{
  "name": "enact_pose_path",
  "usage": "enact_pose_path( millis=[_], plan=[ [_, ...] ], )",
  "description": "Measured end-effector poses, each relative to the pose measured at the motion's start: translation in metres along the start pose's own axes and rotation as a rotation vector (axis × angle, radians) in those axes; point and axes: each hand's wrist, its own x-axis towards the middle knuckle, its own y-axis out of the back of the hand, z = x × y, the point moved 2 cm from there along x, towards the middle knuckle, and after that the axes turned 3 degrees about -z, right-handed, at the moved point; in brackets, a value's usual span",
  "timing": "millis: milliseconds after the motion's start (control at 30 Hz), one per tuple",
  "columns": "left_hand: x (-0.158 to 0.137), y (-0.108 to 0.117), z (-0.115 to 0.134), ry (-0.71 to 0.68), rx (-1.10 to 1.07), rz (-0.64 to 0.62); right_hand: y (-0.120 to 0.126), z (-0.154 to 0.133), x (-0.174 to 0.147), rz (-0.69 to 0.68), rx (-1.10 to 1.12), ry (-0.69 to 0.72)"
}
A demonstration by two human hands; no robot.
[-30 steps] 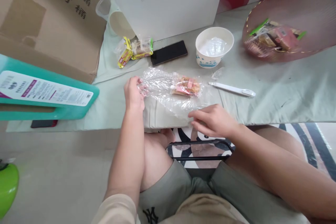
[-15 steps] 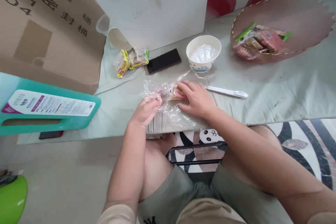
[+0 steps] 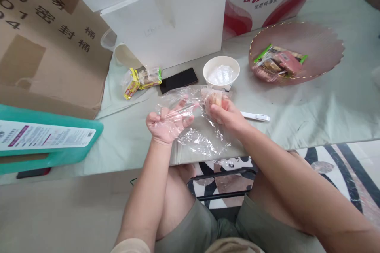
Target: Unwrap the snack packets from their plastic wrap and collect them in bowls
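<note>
My left hand is turned palm up with its fingers apart, and clear plastic wrap lies across the palm and fingers. To the right, my right hand is closed around a small wrapped snack, with the thumb on its near side. The wrap stretches between both hands, and more of it lies crumpled below them on the cloth. Just beyond my right hand stands a white paper bowl with clear plastic inside. Beside my right wrist lies a white cutter-like tool, partly hidden.
A black phone and yellow snack packets lie behind my left hand. At the right stands a pink gold-rimmed bowl with wrapped snacks. White and cardboard boxes line the back; a teal jug is at the left.
My right hand has lifted and closed around the snack, which it covered on the table before. My left hand has turned palm up and spread under the wrap. The view has shifted slightly.
</note>
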Motion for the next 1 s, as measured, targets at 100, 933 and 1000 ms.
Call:
enact_pose_path(
  millis=[100,933,1000],
  plan=[
    [0.008,-0.001,-0.001,-0.044,0.043,0.026,0.01,0.003,0.001,0.14,0.402,-0.249],
    [0.023,-0.005,0.004,-0.109,0.115,0.04,0.134,-0.079,-0.037,0.807,-0.545,0.756],
    [0.02,-0.005,0.006,-0.113,0.107,0.034,0.084,-0.062,-0.044,0.665,-0.462,0.646]
  ],
)
